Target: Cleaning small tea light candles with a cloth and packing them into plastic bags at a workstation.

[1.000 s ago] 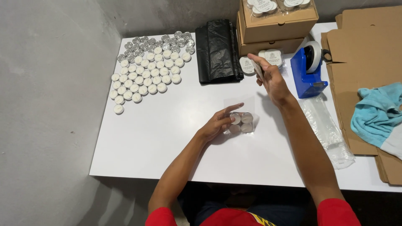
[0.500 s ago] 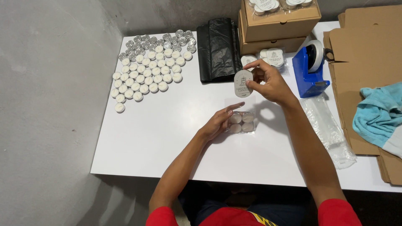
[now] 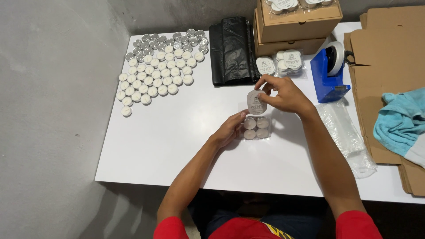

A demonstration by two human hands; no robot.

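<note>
Lowered label card [image 3: 256, 102] nears white table [image 3: 177, 132], apparently.

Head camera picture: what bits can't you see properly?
- Left hand: fingertips hidden behind the clear pack of tealights.
- Label card: print too small; right hand covers its top edge.
- Brown boxes: cut off by the picture's top edge.
- Blue cloth: cut off at the right edge.

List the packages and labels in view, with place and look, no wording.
Label card: right hand, rounded, white with dark print.
Clear bag of candles: by left hand.
Labelled packs: before boxes.
Cardboard boxes: stacked at back, brown.
</note>
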